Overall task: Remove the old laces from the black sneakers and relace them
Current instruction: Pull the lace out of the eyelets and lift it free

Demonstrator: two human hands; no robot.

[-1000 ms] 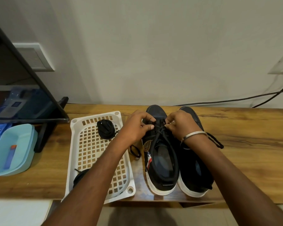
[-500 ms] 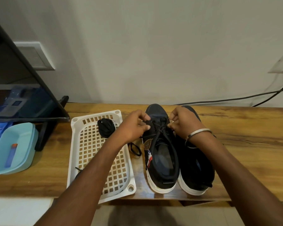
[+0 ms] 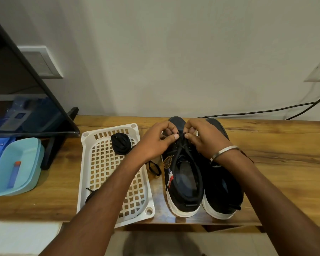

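**Two hands meet over the laces of the left-hand sneaker**

We look down at a wooden tabletop (image 3: 266, 145) where two black canvas sneakers with white rubber soles stand side by side, toes pointing away from us toward the wall and heels toward us. Our left hand (image 3: 155, 143) and right hand (image 3: 205, 141) come together over the nearer-left black sneaker (image 3: 183, 182), at the far end of its lace area, just behind the toe cap. Both hands have fingers curled and pinching the thin black lace (image 3: 180, 145); the fingertips nearly touch each other across the shoe's midline. From that pinch, two strands of lace run back toward us along the shoe's long axis, one down each side of the opening, and loop round near the heel. We judge that the coming move depends on this: the lace lies lengthwise, and each hand sits on its own side of it, equally near.

The second black sneaker (image 3: 224, 191) touches the first on its right. A white plastic lattice tray (image 3: 100, 172) lies just left, holding a coiled bundle of black lace (image 3: 120, 145).
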